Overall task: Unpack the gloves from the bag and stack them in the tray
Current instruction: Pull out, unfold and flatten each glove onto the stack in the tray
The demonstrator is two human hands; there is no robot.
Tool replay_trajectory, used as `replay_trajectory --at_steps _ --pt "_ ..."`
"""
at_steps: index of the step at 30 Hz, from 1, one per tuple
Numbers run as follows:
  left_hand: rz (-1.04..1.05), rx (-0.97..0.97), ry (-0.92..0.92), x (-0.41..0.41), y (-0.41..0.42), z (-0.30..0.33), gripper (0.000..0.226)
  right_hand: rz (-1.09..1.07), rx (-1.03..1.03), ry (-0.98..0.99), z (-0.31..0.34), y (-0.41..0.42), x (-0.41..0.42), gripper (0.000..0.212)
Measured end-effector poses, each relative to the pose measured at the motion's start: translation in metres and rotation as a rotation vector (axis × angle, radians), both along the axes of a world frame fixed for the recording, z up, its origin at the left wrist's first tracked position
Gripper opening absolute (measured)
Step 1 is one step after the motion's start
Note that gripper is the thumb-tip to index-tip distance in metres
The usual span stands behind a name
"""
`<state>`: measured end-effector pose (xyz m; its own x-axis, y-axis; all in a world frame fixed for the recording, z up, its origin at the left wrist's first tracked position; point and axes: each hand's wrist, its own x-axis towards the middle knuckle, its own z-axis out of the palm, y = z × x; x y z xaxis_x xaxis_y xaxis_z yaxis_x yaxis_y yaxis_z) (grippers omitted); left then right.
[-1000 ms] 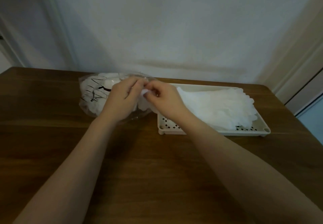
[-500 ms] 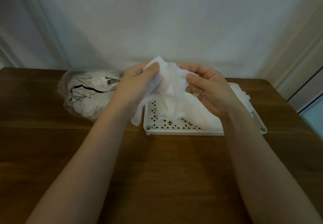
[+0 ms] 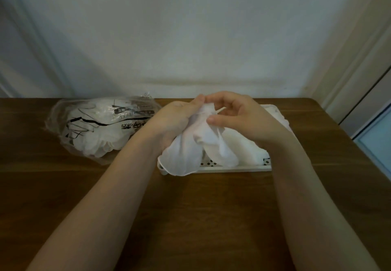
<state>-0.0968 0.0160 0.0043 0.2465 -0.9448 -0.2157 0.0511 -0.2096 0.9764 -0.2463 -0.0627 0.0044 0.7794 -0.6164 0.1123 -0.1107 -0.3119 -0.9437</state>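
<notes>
A clear plastic bag [image 3: 93,126] with black print, still holding white gloves, lies on the table at the left. A white perforated tray [image 3: 234,168] sits to its right with a stack of white gloves [image 3: 251,150] in it. Both hands hold one thin white glove [image 3: 190,154] above the tray's left end. My left hand [image 3: 175,120] grips its top edge, and my right hand [image 3: 239,116] pinches it beside the left. The glove hangs crumpled, its lower part drooping over the tray's front rim.
The brown wooden table [image 3: 190,217] runs to a plain wall at the back. Its right edge lies close to a door frame [image 3: 359,93]. Both forearms reach in from the near edge.
Both hands pulled a glove out of the bag, lifted it, then lowered it over the tray's left end. The bag stays at the left.
</notes>
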Motion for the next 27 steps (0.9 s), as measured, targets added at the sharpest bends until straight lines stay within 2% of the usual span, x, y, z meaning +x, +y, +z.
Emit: replay_trajectory --at_steps 3,4,6,8,11,13,15,17,19,20,24,27 --pt "-0.155 0.023 0.014 0.006 0.005 -0.002 0.055 -0.1 -0.014 -0.077 -0.002 0.0 0.003 0.011" --pt "-0.229 0.052 -0.001 0.007 0.009 -0.004 0.055 -0.115 0.001 -0.094 -0.002 -0.002 0.002 0.012" --pt "-0.337 0.1 -0.107 0.01 0.015 -0.006 0.04 -0.158 0.09 -0.162 -0.002 -0.007 -0.001 0.016" --pt "-0.333 0.081 -0.138 0.013 0.019 -0.008 0.03 -0.207 0.244 -0.292 -0.002 -0.013 -0.006 0.021" --pt "-0.223 0.007 0.014 0.019 0.021 -0.012 0.029 -0.248 0.422 -0.452 0.0 -0.019 -0.016 0.02" --pt "-0.172 -0.026 0.142 0.02 0.02 -0.012 0.031 -0.312 0.49 -0.419 -0.001 -0.022 -0.023 0.019" --pt "-0.152 -0.043 0.245 0.018 0.019 -0.011 0.035 -0.265 0.582 -0.389 -0.004 -0.025 -0.033 0.021" --pt "-0.129 -0.056 0.269 0.014 0.018 -0.006 0.036 -0.086 0.612 -0.31 -0.006 -0.027 -0.041 0.04" --pt "-0.119 -0.073 0.231 0.009 0.014 -0.001 0.035 0.022 0.579 -0.128 -0.007 -0.024 -0.043 0.067" --pt "-0.114 -0.079 0.206 0.006 0.013 0.002 0.032 0.041 0.561 -0.022 -0.008 -0.023 -0.042 0.07" --pt "-0.14 -0.075 0.097 -0.008 0.004 0.013 0.021 0.195 0.336 0.306 -0.006 -0.023 -0.046 0.064" --pt "-0.123 -0.062 0.082 -0.016 -0.003 0.014 0.021 0.126 0.395 0.173 -0.007 -0.032 -0.062 0.036"
